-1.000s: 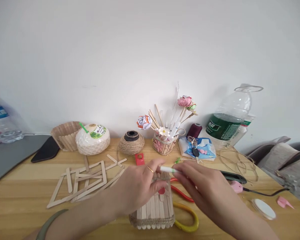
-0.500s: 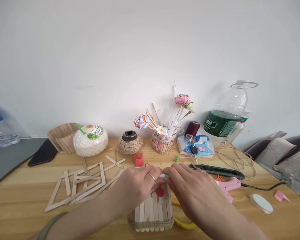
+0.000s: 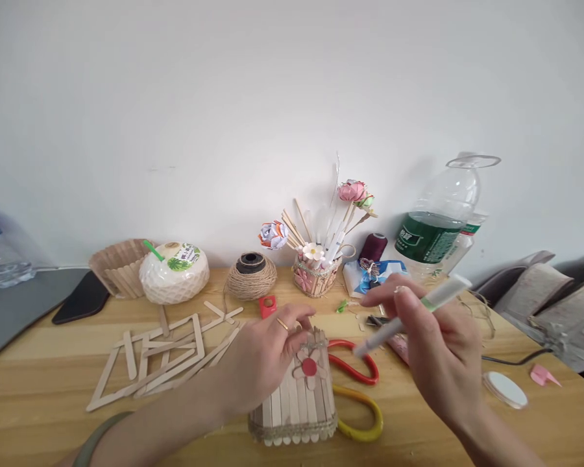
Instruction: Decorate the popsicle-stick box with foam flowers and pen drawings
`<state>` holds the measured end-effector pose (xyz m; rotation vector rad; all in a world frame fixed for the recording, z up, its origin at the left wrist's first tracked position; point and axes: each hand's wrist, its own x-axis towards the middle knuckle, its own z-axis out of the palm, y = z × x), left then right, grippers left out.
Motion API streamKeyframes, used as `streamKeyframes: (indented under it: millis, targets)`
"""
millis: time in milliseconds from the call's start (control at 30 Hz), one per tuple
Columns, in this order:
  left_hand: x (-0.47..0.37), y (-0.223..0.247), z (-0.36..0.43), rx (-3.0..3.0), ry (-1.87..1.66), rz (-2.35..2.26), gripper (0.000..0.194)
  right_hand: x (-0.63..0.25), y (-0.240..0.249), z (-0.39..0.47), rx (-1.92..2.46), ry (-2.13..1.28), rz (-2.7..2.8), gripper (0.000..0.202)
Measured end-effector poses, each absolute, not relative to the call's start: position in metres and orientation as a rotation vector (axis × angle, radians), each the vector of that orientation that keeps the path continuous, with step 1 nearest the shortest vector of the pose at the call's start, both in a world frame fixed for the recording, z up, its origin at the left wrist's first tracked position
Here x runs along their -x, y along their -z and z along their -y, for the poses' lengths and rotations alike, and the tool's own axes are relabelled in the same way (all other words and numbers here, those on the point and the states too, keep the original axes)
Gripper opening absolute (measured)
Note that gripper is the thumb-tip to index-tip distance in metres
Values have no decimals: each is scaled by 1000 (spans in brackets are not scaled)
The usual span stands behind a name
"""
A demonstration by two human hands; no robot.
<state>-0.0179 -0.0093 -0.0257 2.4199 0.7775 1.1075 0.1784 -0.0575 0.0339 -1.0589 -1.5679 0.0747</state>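
Observation:
A craft-stick holder [image 3: 302, 405], trimmed with twine and a stick flower with a red centre, lies on the wooden table in front of me. My left hand [image 3: 267, 350] is curled at its upper left edge, thumb on the near side and fingers bent over the top end. Off to the right, my right hand [image 3: 433, 344] is raised above the table, pinching a slim white pen-like tube [image 3: 438, 297] with a green band. The tube slants, its thin end pointing down and left, blurred by motion. Scissors with red and yellow handles [image 3: 377, 425] lie beside the holder.
Loose craft sticks [image 3: 175, 373] spread on the left. Behind stand a coconut [image 3: 174, 275], a twine spool [image 3: 252, 277], a decorated flower pot [image 3: 316, 279] and a large bottle [image 3: 433, 227]. White discs [image 3: 505, 389] and a cord [image 3: 520, 360] lie right.
My hands, together at the tube before, have parted. The right has moved right and up with the tube; the left has stayed by the holder. The scissor handles are now uncovered.

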Motion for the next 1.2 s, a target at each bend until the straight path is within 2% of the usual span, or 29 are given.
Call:
streamKeyframes:
  millis: [233, 367, 567, 867, 1100, 1200]
  targets:
    - [23, 17, 12, -2438, -1058, -635, 22, -159, -15, 47, 1008, -504, 1280, 44]
    - [21, 12, 15, -2548, -1169, -629, 26, -157, -11, 46, 953, -701, 1181, 42]
    - [13, 17, 13, -2772, -1385, -649, 34, -147, -10, 49, 982, -1308, 1293, 44]
    - [11, 12, 14, -2805, -1409, -541, 38, -151, -23, 46, 1037, -1134, 1385, 50]
    - [8, 13, 14, -2814, -1529, -573, 45, -148, -14, 37, 1022, -1243, 1271, 47]
    - [11, 18, 11, -2787, -1499, -616, 46, -161, -26, 37, 1061, -1067, 1346, 45]
